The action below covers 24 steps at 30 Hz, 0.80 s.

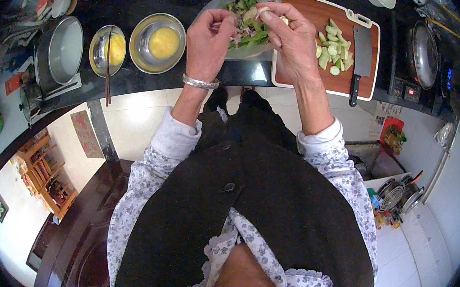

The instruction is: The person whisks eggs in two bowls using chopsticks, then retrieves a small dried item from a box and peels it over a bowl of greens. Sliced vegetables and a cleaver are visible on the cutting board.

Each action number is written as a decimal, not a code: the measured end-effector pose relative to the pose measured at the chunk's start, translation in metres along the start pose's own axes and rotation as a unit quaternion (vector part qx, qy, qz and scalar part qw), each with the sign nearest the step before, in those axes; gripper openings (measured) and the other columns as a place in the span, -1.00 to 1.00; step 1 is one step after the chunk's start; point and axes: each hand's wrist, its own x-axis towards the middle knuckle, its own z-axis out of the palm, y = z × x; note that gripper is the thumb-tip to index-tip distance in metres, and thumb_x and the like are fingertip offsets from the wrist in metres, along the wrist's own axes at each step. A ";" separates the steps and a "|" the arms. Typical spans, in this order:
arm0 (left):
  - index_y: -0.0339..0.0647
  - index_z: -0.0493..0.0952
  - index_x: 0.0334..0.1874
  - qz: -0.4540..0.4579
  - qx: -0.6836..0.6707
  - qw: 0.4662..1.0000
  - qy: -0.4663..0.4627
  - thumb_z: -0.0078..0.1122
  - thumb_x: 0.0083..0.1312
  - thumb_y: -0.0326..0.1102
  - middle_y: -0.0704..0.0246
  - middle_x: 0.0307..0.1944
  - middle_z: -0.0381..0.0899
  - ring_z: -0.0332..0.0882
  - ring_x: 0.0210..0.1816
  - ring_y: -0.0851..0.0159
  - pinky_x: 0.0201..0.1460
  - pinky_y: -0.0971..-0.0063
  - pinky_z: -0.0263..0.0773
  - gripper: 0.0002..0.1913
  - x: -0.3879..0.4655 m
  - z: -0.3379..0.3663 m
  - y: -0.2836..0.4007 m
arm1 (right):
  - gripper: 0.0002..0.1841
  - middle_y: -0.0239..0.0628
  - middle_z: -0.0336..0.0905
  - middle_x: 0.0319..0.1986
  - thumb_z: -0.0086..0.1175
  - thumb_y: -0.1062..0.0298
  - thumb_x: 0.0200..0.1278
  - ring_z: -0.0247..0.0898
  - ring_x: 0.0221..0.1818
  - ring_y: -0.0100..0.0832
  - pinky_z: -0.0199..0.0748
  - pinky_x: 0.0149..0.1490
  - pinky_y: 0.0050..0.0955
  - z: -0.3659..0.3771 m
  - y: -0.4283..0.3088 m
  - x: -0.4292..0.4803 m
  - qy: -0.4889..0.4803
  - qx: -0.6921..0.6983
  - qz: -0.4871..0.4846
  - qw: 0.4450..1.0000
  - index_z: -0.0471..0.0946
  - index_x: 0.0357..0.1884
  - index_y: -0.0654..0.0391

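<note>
My right hand [292, 35] pinches a small pale piece that looks like a garlic clove [262, 12] between thumb and fingertips. To its left, my left hand [210, 38] has thumb and fingers drawn together; whether a scrap sits between them is hidden. Both hands are over a translucent plastic container [216, 3] holding green vegetable trimmings [259, 37] and pale peelings. Beside my right hand lies a wooden cutting board [335, 81] with a white rim. Sliced pale-green vegetable pieces [333, 49] are heaped on it, and a cleaver [362, 52] lies along its right side.
Left of the container stand a steel bowl of beaten egg [162, 43] and a smaller one [114, 49] with chopsticks [107, 73] across it. A pot [66, 51] stands farther left. On the right, a lidded pan [424, 56] sits behind a lit control panel [410, 92].
</note>
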 end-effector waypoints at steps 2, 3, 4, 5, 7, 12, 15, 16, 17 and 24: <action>-0.31 0.59 -0.16 -0.001 -0.012 1.000 -0.018 0.15 0.35 -0.29 0.43 -0.37 0.62 0.43 -0.47 0.60 -0.50 0.75 0.25 -0.80 0.000 0.000 0.000 | -0.82 -0.55 0.48 -0.52 0.15 0.43 0.27 0.10 -0.60 -0.80 -0.04 -0.54 -0.75 0.000 0.000 0.000 -0.010 -0.015 -0.005 1.000 0.62 -0.11 0.18; -0.31 0.59 -0.15 -0.008 -0.032 0.999 -0.035 0.16 0.35 -0.29 0.42 -0.37 0.62 0.42 -0.48 0.60 -0.51 0.75 0.24 -0.79 0.001 0.001 0.000 | -0.82 -0.55 0.47 -0.52 0.15 0.43 0.27 0.09 -0.60 -0.80 -0.04 -0.54 -0.74 0.000 0.000 0.000 -0.012 -0.037 -0.014 0.999 0.62 -0.11 0.18; -0.31 0.60 -0.15 -0.016 -0.052 0.997 -0.052 0.17 0.34 -0.29 0.42 -0.37 0.63 0.41 -0.49 0.60 -0.51 0.76 0.23 -0.79 0.001 0.001 0.001 | -0.82 -0.56 0.47 -0.52 0.14 0.43 0.27 0.09 -0.61 -0.79 -0.04 -0.54 -0.74 0.001 0.000 0.000 -0.014 -0.060 -0.023 0.998 0.63 -0.11 0.17; -0.33 0.60 -0.17 -0.037 -0.076 0.995 -0.062 0.19 0.33 -0.28 0.41 -0.40 0.63 0.45 -0.48 0.58 -0.49 0.74 0.29 -0.78 0.001 0.002 0.003 | -0.82 -0.56 0.47 -0.52 0.14 0.43 0.27 0.09 -0.61 -0.79 -0.04 -0.54 -0.73 0.001 0.001 0.000 -0.015 -0.082 -0.033 0.996 0.63 -0.12 0.17; -0.35 0.62 -0.20 -0.080 -0.122 0.986 -0.081 0.23 0.30 -0.28 0.39 -0.45 0.63 0.54 -0.44 0.54 -0.43 0.69 0.40 -0.77 -0.001 0.003 0.009 | -0.82 -0.54 0.50 -0.50 0.15 0.42 0.26 0.11 -0.60 -0.79 -0.02 -0.54 -0.73 0.000 0.006 0.000 -0.024 -0.122 -0.075 0.989 0.64 -0.12 0.17; -0.34 0.62 -0.21 -0.090 -0.127 0.985 -0.076 0.24 0.29 -0.29 0.41 -0.47 0.62 0.52 -0.48 0.55 -0.48 0.69 0.38 -0.79 0.000 0.001 0.006 | -0.80 -0.53 0.54 -0.45 0.19 0.39 0.24 0.22 -0.54 -0.77 0.12 -0.49 -0.73 -0.004 0.017 0.002 -0.028 -0.188 -0.143 0.971 0.64 -0.11 0.17; -0.37 0.61 -0.21 -0.026 -0.051 0.997 -0.058 0.23 0.29 -0.32 0.38 -0.49 0.63 0.55 -0.49 0.53 -0.45 0.67 0.42 -0.80 -0.002 0.003 0.008 | -0.79 -0.52 0.56 -0.41 0.19 0.38 0.24 0.27 -0.50 -0.75 0.19 -0.45 -0.73 -0.003 0.021 0.004 -0.026 -0.195 -0.188 0.962 0.64 -0.10 0.18; -0.38 0.60 -0.21 0.002 -0.017 0.999 -0.052 0.22 0.29 -0.34 0.37 -0.49 0.63 0.56 -0.49 0.52 -0.44 0.66 0.43 -0.80 -0.003 0.004 0.009 | -0.79 -0.52 0.57 -0.40 0.18 0.38 0.25 0.27 -0.49 -0.75 0.21 -0.45 -0.73 -0.001 0.018 0.003 -0.025 -0.189 -0.175 0.966 0.64 -0.10 0.18; -0.39 0.60 -0.22 0.016 -0.010 0.998 -0.051 0.22 0.29 -0.34 0.36 -0.49 0.64 0.57 -0.49 0.52 -0.43 0.66 0.44 -0.80 -0.003 0.004 0.009 | -0.79 -0.52 0.58 -0.39 0.18 0.38 0.25 0.28 -0.48 -0.75 0.22 -0.44 -0.73 0.000 0.015 0.002 -0.024 -0.184 -0.161 0.969 0.64 -0.10 0.18; -0.38 0.59 -0.26 0.063 0.027 0.997 -0.041 0.20 0.29 -0.37 0.32 -0.48 0.66 0.60 -0.48 0.49 -0.40 0.63 0.48 -0.83 -0.006 0.005 0.010 | -0.82 -0.50 0.57 -0.40 0.16 0.37 0.27 0.22 -0.54 -0.77 0.13 -0.50 -0.74 0.003 0.005 -0.002 -0.026 -0.164 -0.100 0.981 0.64 -0.14 0.19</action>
